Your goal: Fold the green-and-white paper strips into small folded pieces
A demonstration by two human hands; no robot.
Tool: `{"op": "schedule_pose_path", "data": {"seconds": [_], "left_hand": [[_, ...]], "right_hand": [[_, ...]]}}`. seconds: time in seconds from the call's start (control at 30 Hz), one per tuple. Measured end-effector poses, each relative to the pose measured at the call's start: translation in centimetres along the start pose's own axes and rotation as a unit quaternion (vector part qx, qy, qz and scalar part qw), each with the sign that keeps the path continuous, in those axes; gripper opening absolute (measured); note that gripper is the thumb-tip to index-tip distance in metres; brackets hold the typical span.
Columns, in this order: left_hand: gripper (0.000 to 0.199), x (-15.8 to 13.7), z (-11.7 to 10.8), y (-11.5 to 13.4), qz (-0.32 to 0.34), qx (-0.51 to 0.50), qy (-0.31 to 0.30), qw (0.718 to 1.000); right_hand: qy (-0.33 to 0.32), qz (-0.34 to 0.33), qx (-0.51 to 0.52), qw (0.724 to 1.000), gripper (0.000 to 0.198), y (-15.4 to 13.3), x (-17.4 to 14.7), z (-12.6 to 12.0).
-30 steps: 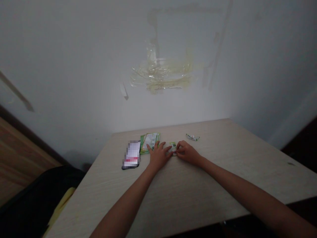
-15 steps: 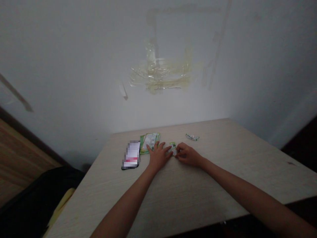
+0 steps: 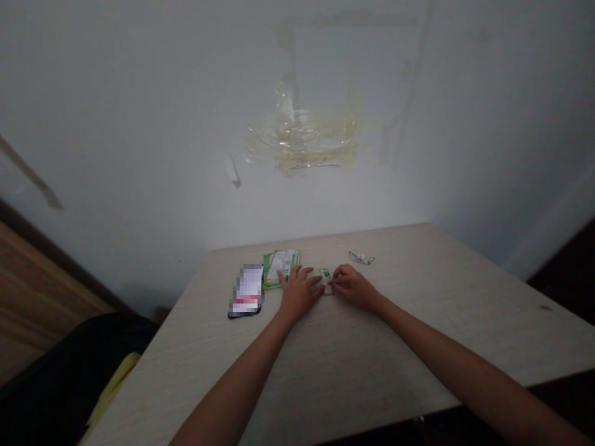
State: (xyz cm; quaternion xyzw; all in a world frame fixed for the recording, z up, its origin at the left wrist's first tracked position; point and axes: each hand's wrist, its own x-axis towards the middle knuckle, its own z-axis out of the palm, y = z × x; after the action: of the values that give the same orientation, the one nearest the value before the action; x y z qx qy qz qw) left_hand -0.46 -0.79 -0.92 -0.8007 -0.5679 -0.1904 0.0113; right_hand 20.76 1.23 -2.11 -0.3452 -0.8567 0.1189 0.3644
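Note:
A small green-and-white packet (image 3: 326, 282) lies on the table between my hands. My left hand (image 3: 298, 292) rests with its fingers spread, its thumb and index finger at the packet's left edge and the other fingertips by a stack of green-and-white packets (image 3: 281, 263). At the packet's right edge, my right hand (image 3: 352, 288) is closed in a pinch, thumb against fingers. How much of the packet is between those fingers is too small to make out clearly.
A phone (image 3: 247, 291) with a blurred-out screen lies left of the stack. A crumpled green-and-white wrapper (image 3: 361, 257) sits behind my right hand. The pale wooden table (image 3: 334, 365) meets a wall with peeling clear tape (image 3: 302, 136). Dark cloth (image 3: 88, 353) is at lower left.
My right hand has shifted slightly up and to the right, showing more of the small packet's lower right part. My left hand has barely moved.

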Motion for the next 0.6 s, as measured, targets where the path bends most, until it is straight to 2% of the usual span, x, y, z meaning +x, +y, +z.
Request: {"op": "schedule_pose_path", "data": {"seconds": [0.23,0.4,0.6], "left_hand": [[0.032,0.03,-0.02,-0.13,-0.002,0.007,-0.01,1.0],[0.033,0.1,0.18,-0.18,-0.013,0.004,-0.008,1.0],[0.033,0.18,0.29,-0.41,-0.008,0.0,-0.012,1.0]], "right_hand": [[-0.023,-0.021,-0.029,0.999,0.016,-0.34,0.07,0.14],[0.0,-0.002,-0.062,0.998,0.016,0.06,0.19,0.61],[-0.002,0.022,-0.11,0.994,0.016,0.21,0.41,0.91]]}}
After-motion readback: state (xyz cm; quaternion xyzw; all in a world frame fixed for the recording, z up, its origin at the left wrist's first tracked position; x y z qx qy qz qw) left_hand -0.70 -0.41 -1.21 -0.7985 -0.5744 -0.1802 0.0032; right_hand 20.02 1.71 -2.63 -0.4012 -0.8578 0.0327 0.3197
